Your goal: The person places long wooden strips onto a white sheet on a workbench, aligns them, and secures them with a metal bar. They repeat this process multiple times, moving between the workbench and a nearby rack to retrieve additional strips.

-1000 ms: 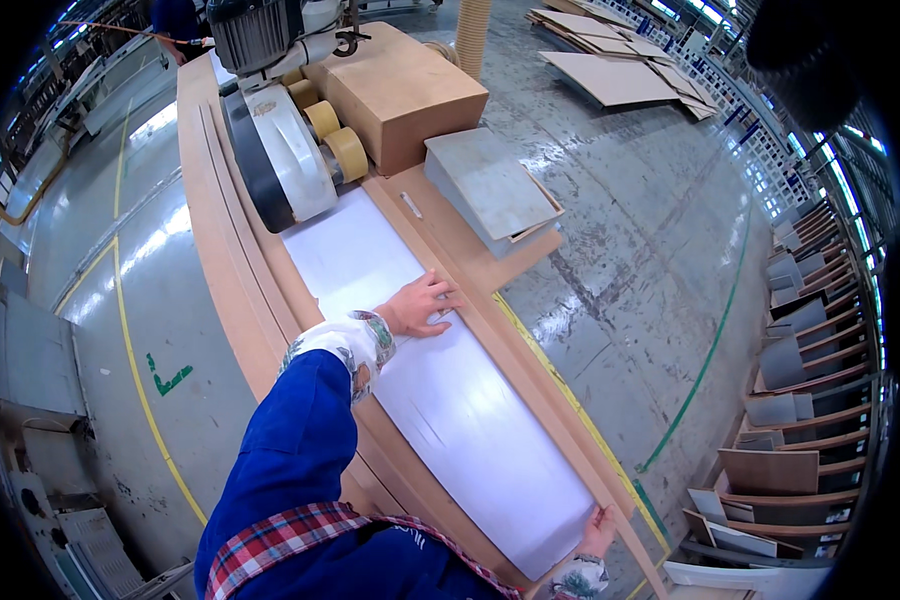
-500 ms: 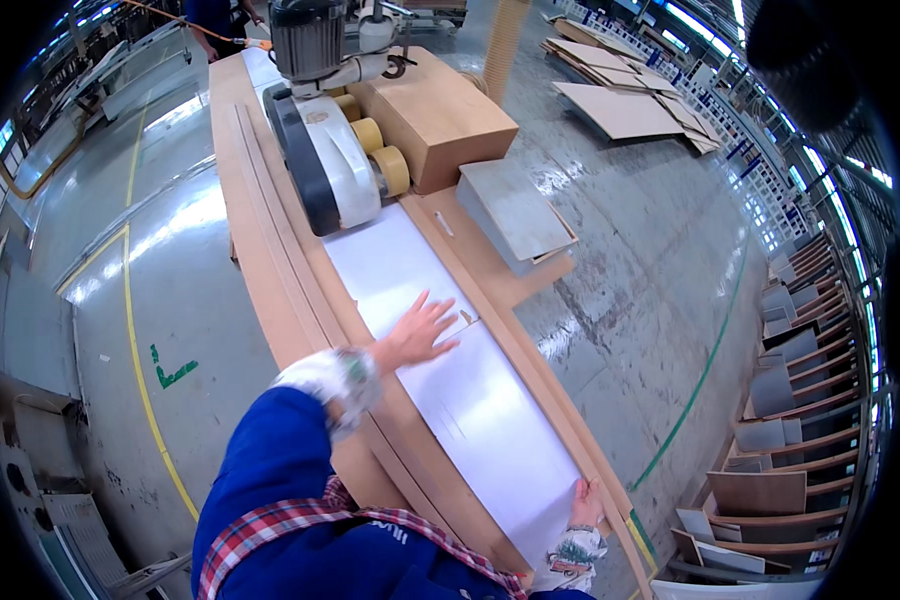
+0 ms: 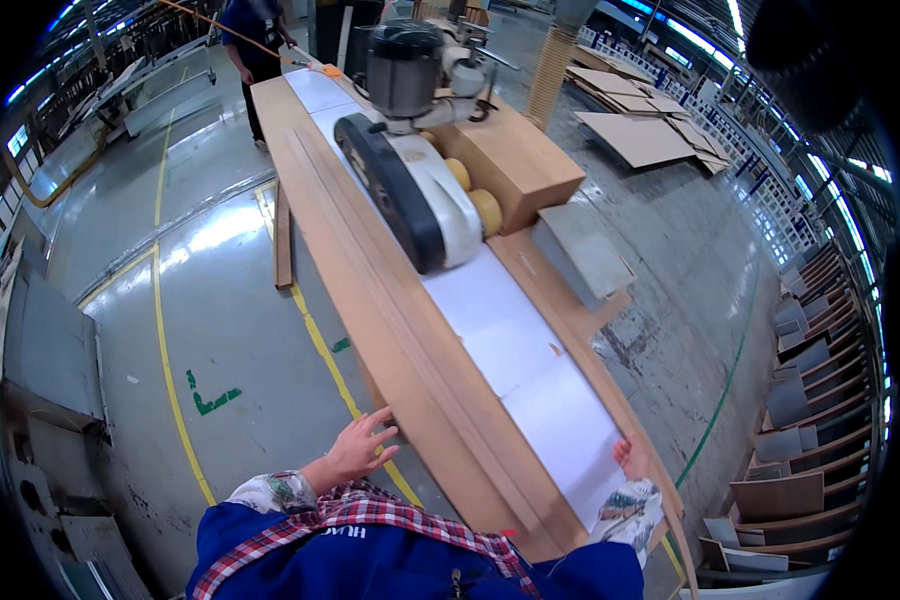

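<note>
Our left hand (image 3: 353,450) spreads its fingers beside the desk (image 3: 355,290); whether our right hand (image 3: 631,460) pinches, we cannot tell. The white panel (image 3: 560,425) lies just left of the right fingers, the roller machine (image 3: 425,195) well beyond them.

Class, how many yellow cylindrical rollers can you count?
3, all beside the brown rectangular box: nearest yellow roller, middle roller and partly covered far roller. More may be hidden.

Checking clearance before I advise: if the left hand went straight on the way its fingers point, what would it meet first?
The left hand would likely meet the left edge of the brown table first; depth is unclear, so it might pass above.
</note>
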Action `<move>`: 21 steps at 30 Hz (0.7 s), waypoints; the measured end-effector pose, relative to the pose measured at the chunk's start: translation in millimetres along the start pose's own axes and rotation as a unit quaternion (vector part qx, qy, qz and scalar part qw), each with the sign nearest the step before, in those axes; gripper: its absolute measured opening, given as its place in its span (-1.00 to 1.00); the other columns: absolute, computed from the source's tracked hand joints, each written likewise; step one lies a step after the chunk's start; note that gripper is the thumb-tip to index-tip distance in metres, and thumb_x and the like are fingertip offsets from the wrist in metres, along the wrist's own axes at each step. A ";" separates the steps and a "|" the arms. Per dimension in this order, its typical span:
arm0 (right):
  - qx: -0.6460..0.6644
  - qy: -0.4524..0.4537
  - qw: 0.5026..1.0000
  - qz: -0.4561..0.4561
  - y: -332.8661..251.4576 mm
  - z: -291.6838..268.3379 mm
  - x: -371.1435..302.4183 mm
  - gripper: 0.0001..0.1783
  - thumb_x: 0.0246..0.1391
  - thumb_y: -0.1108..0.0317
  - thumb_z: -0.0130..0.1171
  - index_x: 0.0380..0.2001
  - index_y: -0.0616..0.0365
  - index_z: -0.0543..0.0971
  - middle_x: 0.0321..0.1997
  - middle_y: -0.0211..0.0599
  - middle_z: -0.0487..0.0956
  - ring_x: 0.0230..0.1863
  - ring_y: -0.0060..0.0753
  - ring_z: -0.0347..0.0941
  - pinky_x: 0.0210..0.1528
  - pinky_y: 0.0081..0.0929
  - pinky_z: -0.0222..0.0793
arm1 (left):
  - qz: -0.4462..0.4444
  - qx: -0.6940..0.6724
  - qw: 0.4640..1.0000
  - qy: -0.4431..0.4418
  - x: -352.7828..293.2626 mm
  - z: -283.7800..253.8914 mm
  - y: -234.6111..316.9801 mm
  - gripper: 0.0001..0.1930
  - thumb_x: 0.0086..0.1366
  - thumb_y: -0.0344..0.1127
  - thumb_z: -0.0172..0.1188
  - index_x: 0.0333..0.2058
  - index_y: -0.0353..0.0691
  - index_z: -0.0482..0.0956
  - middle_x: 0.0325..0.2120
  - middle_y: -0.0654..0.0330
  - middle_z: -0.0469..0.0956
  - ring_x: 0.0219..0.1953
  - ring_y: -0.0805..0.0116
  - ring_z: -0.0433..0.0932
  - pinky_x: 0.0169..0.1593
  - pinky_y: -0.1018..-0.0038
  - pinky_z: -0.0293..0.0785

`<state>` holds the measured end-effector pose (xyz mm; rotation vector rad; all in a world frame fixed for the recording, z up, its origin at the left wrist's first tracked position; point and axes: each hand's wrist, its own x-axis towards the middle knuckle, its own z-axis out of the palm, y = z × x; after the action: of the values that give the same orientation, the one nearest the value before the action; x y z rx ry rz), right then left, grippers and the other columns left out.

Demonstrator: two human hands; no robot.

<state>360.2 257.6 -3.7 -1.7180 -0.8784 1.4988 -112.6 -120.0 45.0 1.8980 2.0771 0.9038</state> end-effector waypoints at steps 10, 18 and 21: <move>-0.139 -0.266 0.954 -0.024 -4.6 392.7 -102.5 -0.71 0.06 0.16 0.14 -0.53 0.16 0.45 -0.60 -0.30 0.52 -0.59 -0.44 0.50 -0.53 -0.49 0.48 | -0.147 -0.030 0.986 0.079 -13.0 -117.9 -122.5 -0.71 0.15 -0.22 0.16 -0.19 -0.23 0.53 0.05 -0.08 0.30 -0.10 0.01 0.47 -0.11 0.25 0.44; -0.223 -0.482 0.806 -0.261 -12.6 738.9 -114.2 -0.70 0.14 0.15 0.05 -0.46 0.18 0.49 -0.52 -0.32 0.56 -0.52 -0.52 0.52 -0.46 -0.62 0.45 | -0.189 -0.042 0.979 0.066 3.3 -169.8 -250.4 -0.74 0.11 -0.24 0.21 -0.25 -0.23 0.56 0.01 -0.01 0.35 -0.19 0.14 0.53 -0.19 0.32 0.49; -0.139 -0.540 0.806 -0.201 -67.2 859.9 -167.3 -0.74 0.13 0.19 0.07 -0.36 0.19 0.48 -0.43 -0.31 0.57 -0.46 -0.54 0.52 -0.41 -0.62 0.45 | -0.184 -0.010 0.980 0.080 43.5 -214.7 -322.0 -0.75 0.11 -0.28 0.21 -0.24 -0.24 0.55 -0.01 0.03 0.37 -0.20 0.15 0.52 -0.19 0.34 0.49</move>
<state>-515.0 206.9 54.4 -0.5879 -1.9612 2.0633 -501.2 -143.6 51.8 1.3974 2.3906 1.0053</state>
